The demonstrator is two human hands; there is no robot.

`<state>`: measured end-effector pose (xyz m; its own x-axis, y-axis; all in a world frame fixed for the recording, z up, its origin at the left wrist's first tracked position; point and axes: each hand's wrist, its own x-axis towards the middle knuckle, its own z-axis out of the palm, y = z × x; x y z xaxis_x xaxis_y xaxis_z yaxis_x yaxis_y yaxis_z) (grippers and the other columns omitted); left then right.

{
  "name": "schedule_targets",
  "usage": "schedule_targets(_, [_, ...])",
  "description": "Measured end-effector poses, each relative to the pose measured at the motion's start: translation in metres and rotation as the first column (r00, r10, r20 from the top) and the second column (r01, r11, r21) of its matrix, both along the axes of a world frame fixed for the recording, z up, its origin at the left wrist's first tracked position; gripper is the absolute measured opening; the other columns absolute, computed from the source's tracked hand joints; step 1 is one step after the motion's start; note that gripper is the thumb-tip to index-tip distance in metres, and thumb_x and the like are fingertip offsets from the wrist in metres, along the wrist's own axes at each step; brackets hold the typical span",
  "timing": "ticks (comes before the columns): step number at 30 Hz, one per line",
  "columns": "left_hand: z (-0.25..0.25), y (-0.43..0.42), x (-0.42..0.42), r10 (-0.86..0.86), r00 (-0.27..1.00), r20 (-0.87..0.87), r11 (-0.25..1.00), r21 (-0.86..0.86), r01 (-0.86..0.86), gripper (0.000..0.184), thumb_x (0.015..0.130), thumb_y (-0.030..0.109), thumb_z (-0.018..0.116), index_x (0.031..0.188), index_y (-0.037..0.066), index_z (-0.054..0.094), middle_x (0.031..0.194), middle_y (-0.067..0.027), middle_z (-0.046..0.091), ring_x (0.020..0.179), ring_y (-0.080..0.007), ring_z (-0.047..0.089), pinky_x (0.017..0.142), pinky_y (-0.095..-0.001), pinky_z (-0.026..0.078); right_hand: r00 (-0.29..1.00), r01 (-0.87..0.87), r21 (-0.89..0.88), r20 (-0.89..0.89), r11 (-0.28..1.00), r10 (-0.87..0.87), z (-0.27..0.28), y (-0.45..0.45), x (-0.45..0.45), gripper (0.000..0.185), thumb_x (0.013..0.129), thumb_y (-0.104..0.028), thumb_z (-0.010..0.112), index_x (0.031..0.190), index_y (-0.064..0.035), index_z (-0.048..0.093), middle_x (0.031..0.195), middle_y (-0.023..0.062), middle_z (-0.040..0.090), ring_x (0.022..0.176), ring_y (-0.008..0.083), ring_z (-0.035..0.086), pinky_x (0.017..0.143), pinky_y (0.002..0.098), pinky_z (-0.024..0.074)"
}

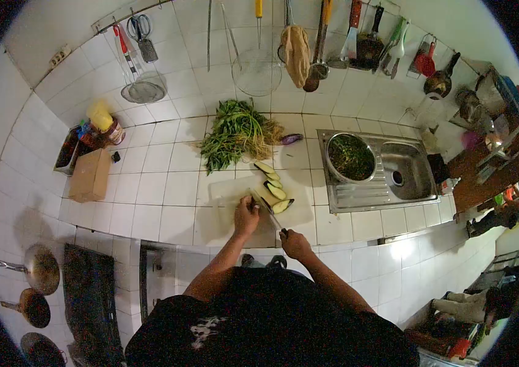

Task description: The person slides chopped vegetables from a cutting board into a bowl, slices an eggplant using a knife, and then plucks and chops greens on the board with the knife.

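Observation:
My right hand (297, 244) is closed around the handle of a kitchen knife (270, 214), whose blade slants up and left over a pale cutting board (226, 191). Just left of the blade, my left hand (247, 217) is down on the board with its fingers curled together; what they pinch, if anything, is hidden. Right of the blade lie several cut eggplant pieces (276, 191) with pale flesh and dark skin edges. A purple eggplant piece (291, 139) rests on the tiles behind the board, beside a heap of leafy greens with roots (235, 134).
To the right, a colander of chopped greens (350, 157) sits on the drainboard of a steel sink (403, 168). A cardboard box (90, 175) stands on the tiled counter at left. Strainers (143, 88) and other utensils hang on the back wall. Pans (42, 269) hang lower left.

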<state>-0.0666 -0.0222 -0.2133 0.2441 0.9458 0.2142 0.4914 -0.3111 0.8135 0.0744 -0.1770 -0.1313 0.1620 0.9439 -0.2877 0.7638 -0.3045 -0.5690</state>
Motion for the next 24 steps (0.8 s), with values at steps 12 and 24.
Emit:
schedule_targets(12, [0.018,0.028,-0.031,-0.095,0.996,-0.003,0.991,-0.097,0.094,0.033,0.08,0.024,0.073,0.104,0.004,0.061,0.096,-0.0146,0.067,0.089,-0.0305,0.064,0.078,-0.0407,0.051,1.0,-0.005,0.177,-0.017,0.984,0.008,0.002,0.039,0.001,0.048,0.097,-0.04,0.043,0.087,0.0047,0.058,0.079,0.0318,0.061,0.082,0.0496,0.059,0.073,0.0556,0.0467])
schedule_targets(24, [-0.001,0.031,-0.039,-0.102,0.995,-0.015,0.99,0.098,0.103,0.031,0.071,0.008,0.074,0.098,0.002,0.061,0.088,-0.0158,0.065,0.082,-0.0322,0.065,0.073,-0.041,0.052,0.993,0.045,0.062,-0.113,0.997,-0.038,0.007,0.01,-0.034,0.045,0.097,-0.038,0.042,0.091,0.0042,0.057,0.084,0.0318,0.061,0.085,0.0504,0.058,0.073,0.0556,0.0453])
